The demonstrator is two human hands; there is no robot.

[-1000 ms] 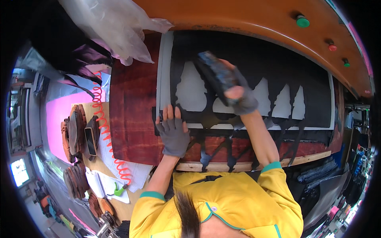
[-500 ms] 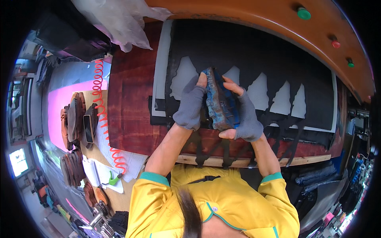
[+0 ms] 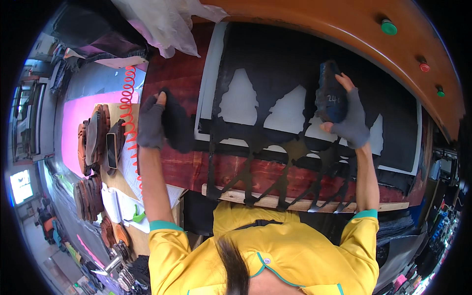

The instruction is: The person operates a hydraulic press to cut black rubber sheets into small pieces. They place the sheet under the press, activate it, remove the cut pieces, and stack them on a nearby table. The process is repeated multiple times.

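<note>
My right hand (image 3: 353, 124), in a grey fingerless glove, grips a dark blue block-shaped die (image 3: 330, 94) and holds it upright on the black sheet (image 3: 275, 59). The sheet lies on a white board (image 3: 209, 78) over the red press bed (image 3: 172, 73), with several leaf-shaped cut-outs showing white. My left hand (image 3: 150, 123), also gloved, is out at the left edge of the sheet, holding a black cut piece (image 3: 178, 127) above the red bed.
An orange machine arch (image 3: 344, 24) with green and red buttons curves over the back. A clear plastic bag (image 3: 167, 19) lies at the top left. A red coiled cord (image 3: 129, 108), stacked brown dies (image 3: 93, 137) and papers are on the left bench. A wooden strip (image 3: 295, 201) lines the front edge.
Both hands were together on the die at the sheet's middle. Now the right hand has carried the die to the right, and the left has moved left with a black cut piece.
</note>
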